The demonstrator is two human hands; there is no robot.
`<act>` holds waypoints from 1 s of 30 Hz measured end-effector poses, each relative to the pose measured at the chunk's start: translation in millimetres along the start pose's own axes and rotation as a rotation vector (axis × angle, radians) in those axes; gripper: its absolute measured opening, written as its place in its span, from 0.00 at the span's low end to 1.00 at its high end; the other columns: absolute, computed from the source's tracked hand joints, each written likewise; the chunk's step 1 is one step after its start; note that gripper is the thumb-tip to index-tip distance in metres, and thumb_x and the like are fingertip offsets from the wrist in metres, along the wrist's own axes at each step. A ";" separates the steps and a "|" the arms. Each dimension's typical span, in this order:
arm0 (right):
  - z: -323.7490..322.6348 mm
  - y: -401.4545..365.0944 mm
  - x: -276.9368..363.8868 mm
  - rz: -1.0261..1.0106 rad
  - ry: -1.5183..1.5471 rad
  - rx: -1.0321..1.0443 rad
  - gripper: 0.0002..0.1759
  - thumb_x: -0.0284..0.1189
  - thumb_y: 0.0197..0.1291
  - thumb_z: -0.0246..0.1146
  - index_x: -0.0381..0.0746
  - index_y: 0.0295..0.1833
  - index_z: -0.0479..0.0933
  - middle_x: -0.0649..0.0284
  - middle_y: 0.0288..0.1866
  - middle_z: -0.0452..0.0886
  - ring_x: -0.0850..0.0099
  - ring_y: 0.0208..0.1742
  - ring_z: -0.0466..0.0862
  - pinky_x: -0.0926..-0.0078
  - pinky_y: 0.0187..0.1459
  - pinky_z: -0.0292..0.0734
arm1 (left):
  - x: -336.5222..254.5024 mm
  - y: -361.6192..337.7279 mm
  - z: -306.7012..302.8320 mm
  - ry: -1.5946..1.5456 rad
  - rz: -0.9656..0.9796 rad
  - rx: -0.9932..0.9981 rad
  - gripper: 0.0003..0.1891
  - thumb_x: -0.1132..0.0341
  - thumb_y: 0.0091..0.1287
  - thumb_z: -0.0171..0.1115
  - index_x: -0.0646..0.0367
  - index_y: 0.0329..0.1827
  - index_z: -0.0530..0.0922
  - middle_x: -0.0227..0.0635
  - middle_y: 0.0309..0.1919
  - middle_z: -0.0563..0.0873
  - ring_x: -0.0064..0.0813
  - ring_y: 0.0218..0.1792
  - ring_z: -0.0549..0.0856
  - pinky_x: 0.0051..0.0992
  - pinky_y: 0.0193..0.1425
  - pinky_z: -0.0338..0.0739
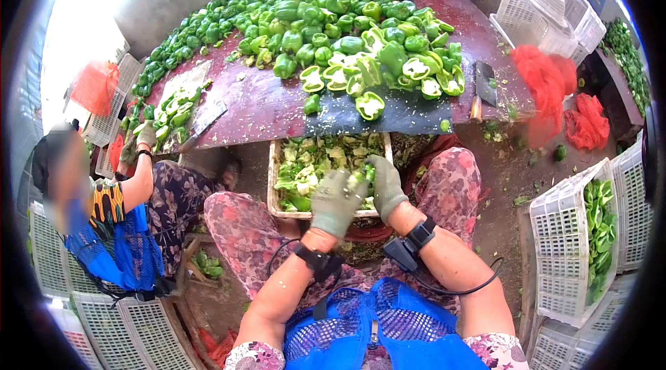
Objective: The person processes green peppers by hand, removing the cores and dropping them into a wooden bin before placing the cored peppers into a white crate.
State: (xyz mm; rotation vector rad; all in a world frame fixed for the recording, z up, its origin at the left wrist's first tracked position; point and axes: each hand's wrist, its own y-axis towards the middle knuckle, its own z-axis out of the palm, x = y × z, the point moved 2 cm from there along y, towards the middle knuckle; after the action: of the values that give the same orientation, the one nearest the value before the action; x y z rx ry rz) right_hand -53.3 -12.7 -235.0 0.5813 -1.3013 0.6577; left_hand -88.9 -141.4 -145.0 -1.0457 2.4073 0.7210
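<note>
Both my hands wear grey-green gloves and are over a white crate (272, 182) of pepper cores and green scraps (305, 162). My right hand (386, 188) is closed around a green pepper piece (370, 174), mostly hidden by the fingers. Close beside it, my left hand (338, 202) is slightly blurred, its fingers bent together at a pale green bit that I cannot make out. Past the crate, halved green peppers (370, 105) lie at the front of a large heap of whole peppers (291, 40) on the dark red table (250, 110).
A cleaver (485, 82) lies on the table's right side. On the left, a co-worker (118, 210) sits by cut peppers and another cleaver (209, 116). Red net bags (538, 85) hang at right. White crates (558, 245) stand at both sides, one holding pepper pieces (600, 231).
</note>
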 end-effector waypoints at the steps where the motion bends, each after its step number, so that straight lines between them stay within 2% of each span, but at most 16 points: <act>1: -1.7 -2.8 13.9 -0.103 -0.137 -0.056 0.14 0.38 0.66 0.55 0.39 0.41 0.77 0.64 0.31 0.80 0.74 0.31 0.79 0.77 0.36 0.77 | 2.0 8.3 -13.2 0.003 -0.246 0.015 0.19 0.55 0.61 0.70 0.62 0.42 0.80 0.42 0.32 0.80 0.34 0.35 0.80 0.28 0.37 0.77; 3: -2.4 -5.1 37.6 0.376 0.398 -0.064 0.15 0.39 0.66 0.54 0.38 0.41 0.77 0.63 0.31 0.80 0.75 0.29 0.79 0.77 0.34 0.76 | 44.3 19.3 -23.8 -0.044 -0.430 -0.052 0.19 0.54 0.60 0.70 0.61 0.43 0.80 0.42 0.36 0.81 0.38 0.36 0.81 0.31 0.40 0.77; 5: -1.6 -3.1 76.1 0.493 0.536 -0.019 0.15 0.40 0.67 0.54 0.39 0.43 0.76 0.64 0.31 0.80 0.76 0.29 0.80 0.80 0.30 0.76 | 77.0 22.8 -41.1 0.199 -0.259 0.003 0.21 0.54 0.59 0.71 0.61 0.46 0.79 0.43 0.39 0.81 0.43 0.39 0.81 0.36 0.44 0.78; 7: 1.2 6.3 80.9 0.399 0.559 0.032 0.16 0.41 0.66 0.53 0.38 0.45 0.76 0.66 0.31 0.79 0.77 0.28 0.79 0.80 0.27 0.75 | 91.4 25.1 -52.8 0.192 -0.373 0.092 0.28 0.52 0.59 0.70 0.61 0.56 0.75 0.45 0.51 0.80 0.46 0.50 0.80 0.41 0.52 0.76; 11: 14.1 -8.2 125.8 -0.039 0.077 -0.112 0.21 0.43 0.69 0.54 0.35 0.52 0.72 0.59 0.42 0.76 0.76 0.32 0.80 0.81 0.28 0.76 | 95.7 18.3 -30.7 0.134 -0.240 -0.174 0.31 0.51 0.67 0.62 0.60 0.67 0.68 0.47 0.61 0.73 0.42 0.61 0.75 0.35 0.61 0.73; 12: 24.0 -11.9 124.4 -0.203 -0.049 -0.023 0.23 0.43 0.70 0.53 0.34 0.58 0.69 0.56 0.46 0.74 0.72 0.38 0.80 0.73 0.37 0.79 | 56.7 24.0 -38.6 -0.254 -0.508 -0.015 0.30 0.50 0.71 0.58 0.59 0.69 0.66 0.43 0.63 0.73 0.36 0.62 0.74 0.33 0.64 0.71; 13: 28.3 -12.3 110.0 -0.576 -0.549 0.117 0.24 0.41 0.71 0.52 0.34 0.62 0.68 0.50 0.51 0.75 0.64 0.48 0.80 0.63 0.50 0.79 | 67.0 19.9 -6.4 -0.686 -0.399 -0.053 0.29 0.51 0.72 0.56 0.57 0.71 0.66 0.40 0.63 0.74 0.31 0.61 0.74 0.29 0.65 0.70; 15: 44.0 -26.5 87.6 -0.362 -0.556 0.370 0.26 0.42 0.71 0.52 0.34 0.64 0.67 0.46 0.60 0.73 0.57 0.56 0.78 0.59 0.57 0.75 | 32.9 18.2 10.3 -1.182 -0.506 -0.067 0.28 0.53 0.73 0.55 0.57 0.72 0.64 0.37 0.63 0.74 0.29 0.60 0.74 0.28 0.64 0.71; 17: 33.4 -17.9 90.8 -0.139 -0.545 0.202 0.26 0.42 0.71 0.50 0.34 0.65 0.66 0.45 0.63 0.73 0.55 0.60 0.77 0.59 0.58 0.74 | 36.7 30.9 19.6 -1.053 -0.550 -0.101 0.27 0.57 0.74 0.54 0.64 0.70 0.65 0.38 0.61 0.74 0.29 0.58 0.75 0.27 0.64 0.70; 18: 23.1 -6.9 79.1 -0.180 -0.522 0.082 0.27 0.42 0.72 0.49 0.33 0.65 0.66 0.49 0.58 0.76 0.62 0.52 0.81 0.62 0.53 0.78 | 41.2 38.8 21.3 -0.887 -0.482 -0.114 0.26 0.58 0.74 0.54 0.63 0.70 0.66 0.38 0.61 0.74 0.29 0.57 0.75 0.26 0.63 0.71; 19: 13.3 -3.2 104.4 0.180 -0.172 0.115 0.25 0.43 0.72 0.50 0.35 0.63 0.67 0.55 0.52 0.79 0.71 0.41 0.82 0.71 0.43 0.82 | 45.3 46.6 23.8 -0.718 -0.414 -0.121 0.25 0.60 0.73 0.54 0.63 0.69 0.66 0.39 0.61 0.74 0.29 0.56 0.76 0.26 0.62 0.71; 21: -4.1 6.1 106.3 0.349 0.233 -0.049 0.22 0.43 0.71 0.51 0.36 0.59 0.70 0.61 0.46 0.79 0.77 0.34 0.81 0.80 0.30 0.81 | 45.0 68.3 37.2 -0.574 -0.309 -0.042 0.21 0.65 0.70 0.57 0.61 0.64 0.72 0.40 0.58 0.77 0.31 0.55 0.77 0.28 0.60 0.72; 23: -15.1 15.0 96.2 0.295 0.372 -0.080 0.20 0.43 0.72 0.48 0.39 0.56 0.72 0.63 0.40 0.78 0.77 0.31 0.81 0.82 0.21 0.77 | 23.3 97.6 46.6 -0.339 -0.116 0.053 0.20 0.66 0.69 0.59 0.61 0.63 0.73 0.42 0.55 0.80 0.36 0.53 0.80 0.30 0.59 0.74; 25: -22.9 10.5 97.9 0.443 0.429 -0.083 0.17 0.39 0.72 0.48 0.38 0.51 0.74 0.64 0.38 0.80 0.77 0.34 0.80 0.80 0.39 0.78 | 16.6 126.9 74.4 -0.061 0.067 0.089 0.23 0.62 0.64 0.64 0.58 0.62 0.73 0.47 0.58 0.78 0.46 0.56 0.79 0.36 0.61 0.74; 28: -29.4 9.8 95.1 0.419 0.370 -0.083 0.18 0.40 0.72 0.48 0.39 0.50 0.75 0.64 0.37 0.81 0.76 0.35 0.81 0.79 0.38 0.77 | 10.3 165.9 106.7 0.399 0.019 0.330 0.34 0.51 0.59 0.68 0.57 0.65 0.69 0.42 0.60 0.75 0.42 0.57 0.80 0.39 0.57 0.77; 30: -34.9 9.7 88.6 0.424 0.411 -0.082 0.18 0.40 0.72 0.47 0.38 0.52 0.74 0.63 0.38 0.80 0.76 0.37 0.81 0.79 0.38 0.77 | 4.9 179.5 111.7 0.513 -0.054 0.366 0.32 0.54 0.57 0.70 0.58 0.62 0.70 0.42 0.56 0.77 0.41 0.55 0.81 0.39 0.55 0.78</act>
State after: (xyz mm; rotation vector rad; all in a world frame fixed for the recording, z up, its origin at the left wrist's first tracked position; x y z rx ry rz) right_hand -24.5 28.9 -153.8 0.0868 -1.0591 1.0079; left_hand -209.5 28.2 -182.4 -1.2388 2.7683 -0.0302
